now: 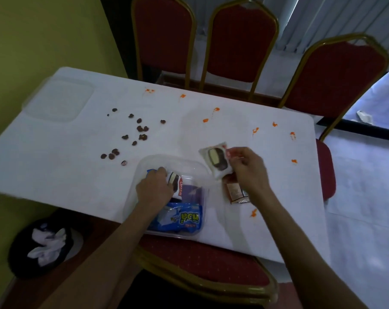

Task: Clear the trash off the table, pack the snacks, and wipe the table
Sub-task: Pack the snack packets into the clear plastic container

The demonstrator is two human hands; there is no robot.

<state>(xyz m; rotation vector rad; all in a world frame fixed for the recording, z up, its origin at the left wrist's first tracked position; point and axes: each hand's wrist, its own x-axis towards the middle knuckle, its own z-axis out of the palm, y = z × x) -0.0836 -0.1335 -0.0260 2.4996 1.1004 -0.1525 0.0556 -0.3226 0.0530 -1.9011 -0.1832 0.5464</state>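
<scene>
From my head view, everything turns on the clear plastic rectangular container (173, 161) that sits at the near edge of the white-covered surface (55, 166). My left hand (154, 189) is down inside it, fingers closed on a white cake packet with a red band (175, 181), pressing it in above the blue printed snack bag (182, 219) already lying along the container's near wall. My right hand (247, 168) is just right of the container and raised, pinching a white wrapped chocolate-and-cream cake (215, 160) by its right end. That packet's long axis runs away from me, tilted slightly left, and its lower corner hangs over the container's right rim. So the drop lies a short way left of my right hand, the nearer one; I judge there is open room in the container's far right part.

Below my right hand, a brown and silver sachet (237, 194) lies beside the container, still to pack. Dark brown crumbs (140, 129) lie beyond the container to the left; orange smears (215, 109) dot the surface farther off.
</scene>
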